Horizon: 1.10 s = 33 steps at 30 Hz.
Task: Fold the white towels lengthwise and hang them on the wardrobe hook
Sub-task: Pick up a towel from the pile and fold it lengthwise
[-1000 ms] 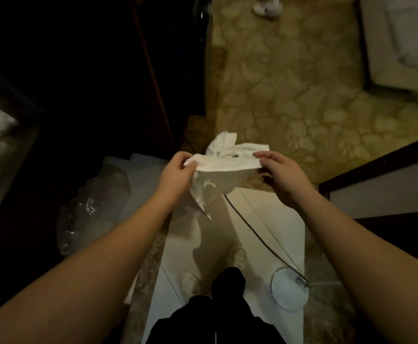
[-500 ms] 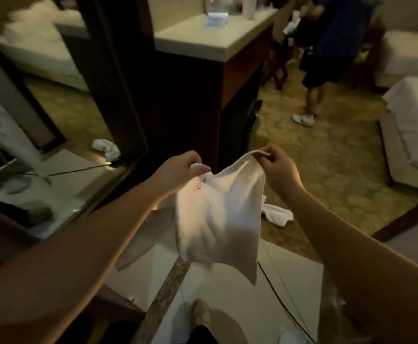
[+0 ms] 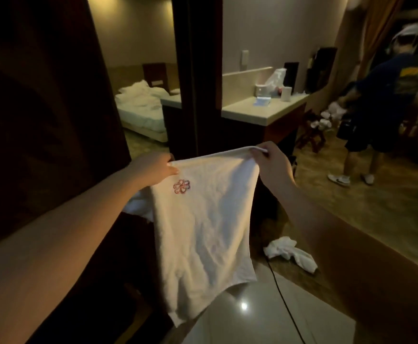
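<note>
A white towel (image 3: pixel 203 229) with a small red flower emblem hangs spread out in front of me. My left hand (image 3: pixel 153 167) pinches its upper left corner. My right hand (image 3: pixel 270 160) pinches the upper right corner, slightly higher. The towel's lower edge dangles free above the glossy floor. A second white towel (image 3: pixel 289 252) lies crumpled on the floor to the lower right. The dark wardrobe (image 3: pixel 41 108) fills the left side; no hook shows on it.
A mirror panel (image 3: pixel 138 95) reflects a bed. A counter (image 3: pixel 260 110) with small items stands behind the towel. Another person (image 3: pixel 381 108) stands at the right on the patterned carpet. A black cable (image 3: pixel 282 301) runs across the tiled floor.
My view has risen from the floor to the room. The towel went from bunched between my hands to spread flat and raised, the hands moving further apart.
</note>
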{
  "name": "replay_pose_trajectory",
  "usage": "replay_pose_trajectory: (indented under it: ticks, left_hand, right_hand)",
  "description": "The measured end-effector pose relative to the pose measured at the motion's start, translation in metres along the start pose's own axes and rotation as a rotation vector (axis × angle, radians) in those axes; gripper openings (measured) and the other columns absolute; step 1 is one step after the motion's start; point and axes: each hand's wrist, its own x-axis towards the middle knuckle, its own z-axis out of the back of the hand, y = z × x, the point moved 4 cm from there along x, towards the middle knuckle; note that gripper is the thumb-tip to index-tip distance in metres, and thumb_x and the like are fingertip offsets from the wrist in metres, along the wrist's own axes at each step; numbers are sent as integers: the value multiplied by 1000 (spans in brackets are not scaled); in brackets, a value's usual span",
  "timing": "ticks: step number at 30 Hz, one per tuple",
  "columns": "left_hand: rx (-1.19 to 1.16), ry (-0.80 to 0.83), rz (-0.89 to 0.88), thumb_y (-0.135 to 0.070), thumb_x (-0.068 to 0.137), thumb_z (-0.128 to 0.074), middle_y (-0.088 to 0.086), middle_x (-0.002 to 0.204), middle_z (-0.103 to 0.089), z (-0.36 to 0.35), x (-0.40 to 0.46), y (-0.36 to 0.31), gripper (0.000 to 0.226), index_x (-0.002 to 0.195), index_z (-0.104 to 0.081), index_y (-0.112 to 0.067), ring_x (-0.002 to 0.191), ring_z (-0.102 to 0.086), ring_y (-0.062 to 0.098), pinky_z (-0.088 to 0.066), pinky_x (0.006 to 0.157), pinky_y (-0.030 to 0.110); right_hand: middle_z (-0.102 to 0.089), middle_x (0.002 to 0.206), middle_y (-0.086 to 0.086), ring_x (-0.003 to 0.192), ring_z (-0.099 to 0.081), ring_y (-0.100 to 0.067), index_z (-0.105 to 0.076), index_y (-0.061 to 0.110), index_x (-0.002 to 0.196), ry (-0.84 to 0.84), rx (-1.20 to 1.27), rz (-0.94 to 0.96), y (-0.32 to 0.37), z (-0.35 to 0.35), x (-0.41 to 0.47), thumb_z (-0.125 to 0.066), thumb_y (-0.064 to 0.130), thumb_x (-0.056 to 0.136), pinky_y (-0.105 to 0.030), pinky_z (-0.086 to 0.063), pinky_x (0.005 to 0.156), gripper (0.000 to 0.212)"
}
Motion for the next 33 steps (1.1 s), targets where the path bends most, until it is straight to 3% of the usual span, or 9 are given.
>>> replay_pose_trajectory:
  ticks: [4, 9, 15, 17, 20, 23, 26, 29, 33]
  left_hand:
    - [66, -79, 83, -44, 98, -57, -4, 79, -52, 47, -70, 53, 28, 95, -63, -17, 76, -53, 18, -40, 66, 35]
    - [107, -190, 218, -42, 103, -47, -1, 89, -59, 85, -190, 125, 28, 96, -57, -17, 80, -59, 18, -44, 63, 33]
    - [120, -245, 297, -32, 103, -49, -1, 78, -53, 127, -345, 212, 19, 90, -54, -20, 69, -54, 17, -48, 59, 35]
    - [107, -271, 344, -29, 102, -50, 0, 79, -53, 143, -390, 240, 18, 86, -51, -21, 68, -53, 17, -41, 55, 34]
    - [1, -314, 429, -32, 99, -55, 2, 82, -58, 170, -444, 277, 22, 82, -54, -18, 71, -55, 18, -44, 57, 35]
    - [-223, -364, 522, -34, 95, -64, 2, 79, -59, 190, -489, 305, 25, 80, -58, -14, 72, -56, 19, -37, 57, 33]
    - [-848, -466, 501, -18, 87, -73, 3, 72, -72, 197, -528, 323, 3, 85, -73, -16, 66, -67, 16, -48, 58, 28]
    - [-1363, -471, 412, -11, 95, -61, 9, 92, -75, 198, -558, 332, 15, 105, -72, -14, 77, -73, 18, -59, 68, 28]
    - [-1679, -473, 533, -19, 102, -54, 7, 86, -77, 188, -583, 333, 16, 104, -70, -15, 75, -75, 19, -60, 59, 31]
  right_hand:
    - [-59, 81, 15, 74, -54, 1, -58, 37, 87, -18, 22, 69, 72, -14, -37, -58, 37, 100, -21, -34, 57, 13]
    - [-60, 83, 19, 77, -55, 2, -62, 35, 91, -21, 42, 154, 147, -45, -116, -59, 34, 99, -21, -35, 59, 9]
    - [-63, 93, 13, 81, -55, 0, -66, 31, 98, -57, 37, 173, 220, -83, -221, -57, 38, 98, -20, -36, 62, 12]
    - [-63, 101, 6, 84, -57, -6, -69, 25, 103, -79, 42, 144, 241, -91, -248, -58, 36, 98, -21, -36, 63, 16]
    - [-66, 105, -5, 100, -62, -22, -76, 18, 103, -96, 59, 146, 273, -98, -277, -61, 30, 96, -28, -45, 69, 20]
    - [-67, 94, 0, 90, -64, -18, -75, 19, 100, -59, 90, 103, 295, -104, -302, -60, 31, 96, -27, -48, 65, 19]
    - [-62, 82, 6, 71, -59, -12, -64, 23, 103, 8, 89, 0, 308, -110, -323, -52, 42, 96, -26, -37, 54, 24]
    - [-64, 86, 1, 72, -61, -18, -61, 24, 97, 75, 88, -16, 324, -117, -339, -48, 47, 93, -28, -40, 54, 27]
    - [-71, 94, -7, 78, -68, -22, -63, 21, 91, 170, 270, -129, 335, -134, -361, -58, 37, 88, -33, -56, 62, 17]
